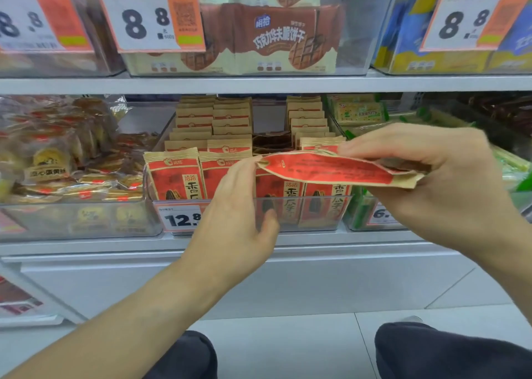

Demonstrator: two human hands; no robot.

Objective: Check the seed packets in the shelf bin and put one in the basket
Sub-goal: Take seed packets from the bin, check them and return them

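Knees: two dark trouser knees low in the view, over a pale tiled floor.
Left hand: fingers straight and relaxed, touching the left end of the held packet, covering part of the bin front.
Right hand: pinches the held seed packet at its right end.
Held packet: lies almost flat above the bin, red printed back up, kraft-brown edges.
Bin: clear plastic, rows of upright red and brown seed packets; price tag in front.
Upper shelf: chocolate biscuit packs.
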